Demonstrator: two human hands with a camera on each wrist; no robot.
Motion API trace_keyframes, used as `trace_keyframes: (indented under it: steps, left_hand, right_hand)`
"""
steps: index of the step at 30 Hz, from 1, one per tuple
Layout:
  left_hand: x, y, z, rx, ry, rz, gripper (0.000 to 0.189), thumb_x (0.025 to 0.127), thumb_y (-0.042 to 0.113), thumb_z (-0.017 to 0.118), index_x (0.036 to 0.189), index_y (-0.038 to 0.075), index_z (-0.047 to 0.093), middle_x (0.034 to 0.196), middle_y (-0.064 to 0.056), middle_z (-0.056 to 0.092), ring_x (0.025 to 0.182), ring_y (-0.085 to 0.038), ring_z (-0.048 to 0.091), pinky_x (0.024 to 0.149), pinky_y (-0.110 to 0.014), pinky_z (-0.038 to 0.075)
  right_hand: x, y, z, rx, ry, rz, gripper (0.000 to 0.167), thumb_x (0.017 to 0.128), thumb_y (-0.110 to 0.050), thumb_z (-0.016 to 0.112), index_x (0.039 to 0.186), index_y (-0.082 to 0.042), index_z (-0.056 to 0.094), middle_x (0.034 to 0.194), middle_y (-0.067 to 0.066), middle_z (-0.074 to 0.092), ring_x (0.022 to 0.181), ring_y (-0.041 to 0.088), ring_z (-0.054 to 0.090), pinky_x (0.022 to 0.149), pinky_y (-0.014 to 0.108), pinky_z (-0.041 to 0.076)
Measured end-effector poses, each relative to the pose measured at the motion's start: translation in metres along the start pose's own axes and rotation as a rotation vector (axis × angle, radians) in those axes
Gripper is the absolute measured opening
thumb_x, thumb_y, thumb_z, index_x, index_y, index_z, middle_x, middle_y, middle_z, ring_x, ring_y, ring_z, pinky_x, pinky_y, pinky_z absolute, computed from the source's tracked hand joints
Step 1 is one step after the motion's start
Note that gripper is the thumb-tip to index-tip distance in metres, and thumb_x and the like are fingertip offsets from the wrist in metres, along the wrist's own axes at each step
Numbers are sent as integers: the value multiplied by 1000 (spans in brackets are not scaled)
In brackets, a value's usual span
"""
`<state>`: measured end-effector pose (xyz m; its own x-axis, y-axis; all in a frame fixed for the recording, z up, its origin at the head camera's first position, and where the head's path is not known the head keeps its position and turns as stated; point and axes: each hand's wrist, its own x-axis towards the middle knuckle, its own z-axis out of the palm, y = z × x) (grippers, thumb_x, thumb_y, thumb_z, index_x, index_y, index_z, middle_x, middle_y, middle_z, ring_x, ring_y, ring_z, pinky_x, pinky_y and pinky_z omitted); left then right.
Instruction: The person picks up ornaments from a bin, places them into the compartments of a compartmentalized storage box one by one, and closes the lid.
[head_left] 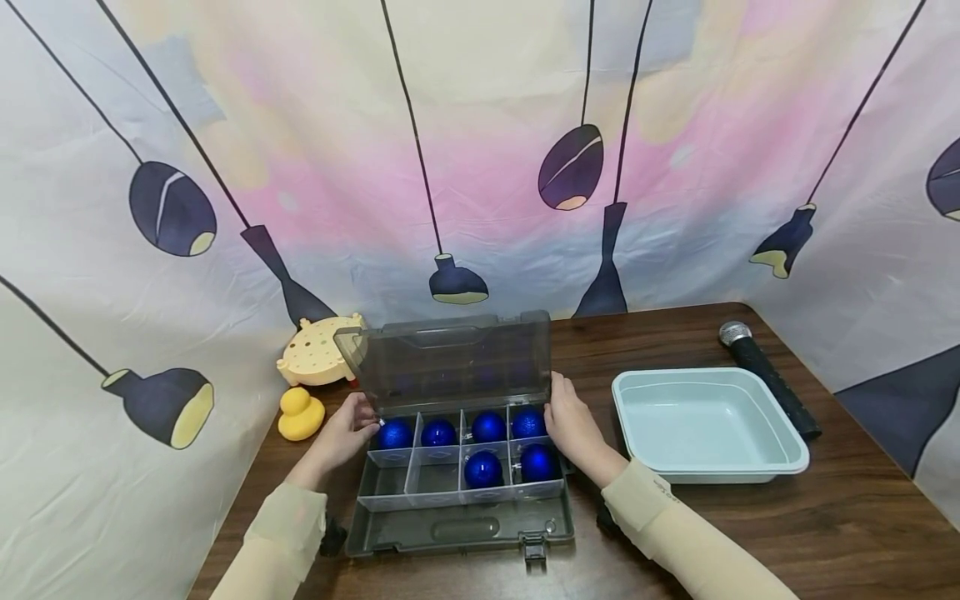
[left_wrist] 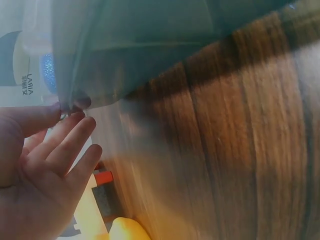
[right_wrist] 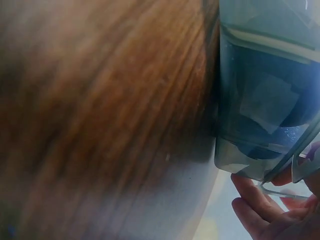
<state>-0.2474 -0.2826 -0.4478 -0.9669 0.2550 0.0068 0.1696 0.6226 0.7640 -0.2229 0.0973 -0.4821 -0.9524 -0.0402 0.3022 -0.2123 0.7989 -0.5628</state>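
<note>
A grey see-through compartment box point(head_left: 461, 532) lies on the table, its lid point(head_left: 457, 362) raised at the back. Blue baubles point(head_left: 439, 432) sit one to a compartment across the back row and in the two right compartments of the front row. At the box's back left corner, my left hand point(head_left: 347, 429) pinches the edge between thumb and fingertips, beside the leftmost bauble. My right hand point(head_left: 573, 421) grips the back right corner by the lid's lower end. In the right wrist view, its fingers point(right_wrist: 252, 200) curl about the corner, with a bauble showing through the wall.
A pale blue tray point(head_left: 711, 473) stands to the right of the box, with a black microphone point(head_left: 772, 379) lying along its far right side. Left of the box are a yellow rubber duck point(head_left: 301, 414) and a cream spotted toy point(head_left: 318, 350). A printed cloth hangs behind the table.
</note>
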Motion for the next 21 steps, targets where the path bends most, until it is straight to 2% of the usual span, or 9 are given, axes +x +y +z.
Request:
trace_keyframes:
  steps: [3, 6, 9, 14, 17, 19, 21]
  left_hand:
    - [-3, 1, -3, 35, 9, -1, 32, 99, 13, 56, 123, -5, 44, 115, -24, 60, 107, -37, 58, 92, -50, 47]
    - [-4, 3, -7, 78, 25, -4, 34, 101, 25, 54, 120, -3, 50, 114, -20, 63, 104, -34, 59, 91, -51, 47]
    - [-2, 5, -9, 97, 41, 1, 39, 101, 30, 52, 120, -4, 55, 111, -19, 64, 102, -32, 60, 90, -51, 48]
    - [0, 6, -11, 94, 77, 2, 39, 102, 31, 49, 111, -5, 61, 104, -17, 67, 94, -29, 63, 84, -45, 51]
    - [0, 7, -10, 90, 105, -20, 38, 102, 32, 48, 101, -3, 64, 98, -17, 68, 89, -28, 63, 78, -40, 52]
    - [-1, 7, -10, 84, 108, -31, 40, 103, 33, 48, 97, -3, 64, 98, -17, 68, 88, -29, 62, 77, -40, 52]
    - [-3, 7, -9, 74, 102, -41, 41, 102, 35, 48, 97, -2, 64, 99, -17, 68, 90, -31, 63, 80, -42, 52]
  right_hand:
    - [1, 0, 0, -21, 1, -25, 48, 92, -2, 59, 134, 9, 37, 125, 27, 49, 83, 35, 64, 72, 44, 55]
    - [2, 1, -2, -38, 7, -57, 42, 90, 0, 60, 127, 7, 40, 114, 24, 51, 69, 30, 62, 60, 39, 54]
    - [4, 1, -6, -45, -1, -68, 39, 90, 0, 62, 122, 4, 41, 104, 20, 52, 55, 23, 54, 49, 34, 48]
    - [4, -1, -13, -26, -97, -16, 42, 93, -11, 62, 127, 0, 40, 112, 18, 52, 50, 19, 49, 46, 32, 44]
    - [2, -5, -21, -52, -136, -8, 48, 93, -20, 63, 131, 2, 41, 118, 19, 53, 60, 23, 57, 53, 36, 49]
    - [-1, -8, -27, -73, -136, -23, 57, 93, -25, 64, 136, 5, 40, 124, 21, 52, 80, 30, 63, 67, 42, 53]
    - [-5, -12, -35, -83, -110, -43, 66, 94, -31, 63, 140, 7, 36, 132, 24, 49, 106, 35, 59, 84, 47, 51]
